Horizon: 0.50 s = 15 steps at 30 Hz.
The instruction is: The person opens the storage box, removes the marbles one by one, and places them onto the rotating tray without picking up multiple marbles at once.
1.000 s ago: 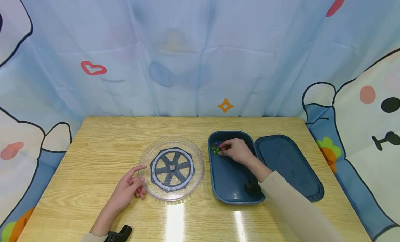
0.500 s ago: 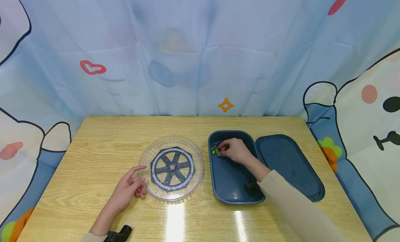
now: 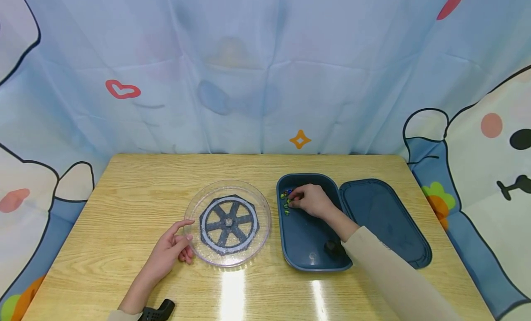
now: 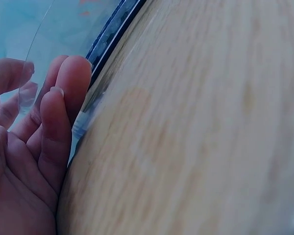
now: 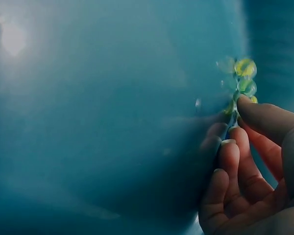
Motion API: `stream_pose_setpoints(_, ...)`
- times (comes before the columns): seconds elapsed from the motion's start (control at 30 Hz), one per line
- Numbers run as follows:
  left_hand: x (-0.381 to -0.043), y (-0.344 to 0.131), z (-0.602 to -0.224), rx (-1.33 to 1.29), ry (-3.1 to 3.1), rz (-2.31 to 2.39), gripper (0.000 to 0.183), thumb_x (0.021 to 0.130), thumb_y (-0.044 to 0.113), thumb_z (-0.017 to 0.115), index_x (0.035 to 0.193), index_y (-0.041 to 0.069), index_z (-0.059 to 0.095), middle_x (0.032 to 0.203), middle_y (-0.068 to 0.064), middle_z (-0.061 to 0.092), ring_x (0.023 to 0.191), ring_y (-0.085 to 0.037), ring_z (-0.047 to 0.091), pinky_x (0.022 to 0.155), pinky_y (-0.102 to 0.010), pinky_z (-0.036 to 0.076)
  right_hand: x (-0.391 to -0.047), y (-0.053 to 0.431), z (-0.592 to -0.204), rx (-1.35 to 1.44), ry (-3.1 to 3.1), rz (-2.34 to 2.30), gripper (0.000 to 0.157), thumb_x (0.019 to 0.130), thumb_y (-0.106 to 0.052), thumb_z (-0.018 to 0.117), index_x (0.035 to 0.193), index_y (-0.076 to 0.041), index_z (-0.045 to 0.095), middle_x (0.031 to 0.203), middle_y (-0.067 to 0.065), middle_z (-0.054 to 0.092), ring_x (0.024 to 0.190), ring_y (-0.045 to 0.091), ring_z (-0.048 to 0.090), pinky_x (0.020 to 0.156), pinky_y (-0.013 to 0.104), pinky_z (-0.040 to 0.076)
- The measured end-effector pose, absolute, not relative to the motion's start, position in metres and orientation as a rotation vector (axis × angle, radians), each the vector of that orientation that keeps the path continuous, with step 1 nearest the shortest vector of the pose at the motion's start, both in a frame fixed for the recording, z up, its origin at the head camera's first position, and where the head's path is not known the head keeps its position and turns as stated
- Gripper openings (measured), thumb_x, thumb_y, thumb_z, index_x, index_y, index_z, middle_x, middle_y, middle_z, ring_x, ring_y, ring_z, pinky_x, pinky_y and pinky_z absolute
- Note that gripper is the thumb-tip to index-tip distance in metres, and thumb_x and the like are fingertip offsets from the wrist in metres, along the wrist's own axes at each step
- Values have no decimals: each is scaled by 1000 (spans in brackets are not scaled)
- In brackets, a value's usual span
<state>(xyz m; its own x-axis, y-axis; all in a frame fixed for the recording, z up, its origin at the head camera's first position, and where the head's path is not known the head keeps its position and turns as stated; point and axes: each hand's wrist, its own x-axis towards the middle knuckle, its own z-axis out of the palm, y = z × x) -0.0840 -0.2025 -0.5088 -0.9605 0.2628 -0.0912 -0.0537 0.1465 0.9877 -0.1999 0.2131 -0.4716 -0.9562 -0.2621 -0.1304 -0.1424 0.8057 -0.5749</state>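
My right hand [image 3: 313,200] reaches into a dark blue box [image 3: 304,247], fingertips among several small glass marbles [image 3: 286,212] near its left wall. In the right wrist view, the thumb touches a green marble [image 5: 246,87], with a yellow marble [image 5: 245,68] just above. I cannot tell whether a marble is pinched between thumb and index finger. My left hand [image 3: 168,252] rests at the left rim of a clear round dish [image 3: 265,201] showing a dark six-spoked wheel shape. Its index finger lies over the rim, thumb close by, the other fingers loosely bent.
Right of the box lies its flat blue lid [image 3: 383,219]. A dark rounded thing [image 3: 332,247] shows beside the right sleeve, over the box. A black device [image 3: 159,309] sits at the left wrist. Behind the wooden table [image 3: 141,183] hangs a printed blue curtain [image 3: 249,81].
The marbles in the box have spread out along its left wall, some shifting toward me. My right hand has moved only slightly at the fingertips. My left hand and the dish stay put.
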Motion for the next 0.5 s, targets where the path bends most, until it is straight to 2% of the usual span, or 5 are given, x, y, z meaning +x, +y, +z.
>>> stream_pose_setpoints(0.33, -84, -201, -505, 222, 2180, 1910, 43, 105, 11, 52, 145, 2, 41, 70, -17, 63, 55, -25, 65, 53, -27, 54, -200, 214, -467, -290, 2783, -950, 12, 88, -18, 77, 97, -11, 75, 83, -2, 67, 72, 14, 60, 64, 31, 50)
stream_pose_setpoints(0.5, -84, -201, -506, 190, 2169, 1913, 42, 104, 11, 53, 145, 4, 43, 70, -15, 64, 55, -24, 65, 54, -26, 54, -198, 214, -460, -262, 2762, -1031, 11, 89, -18, 76, 98, -11, 74, 85, -1, 67, 74, 15, 61, 65, 31, 51)
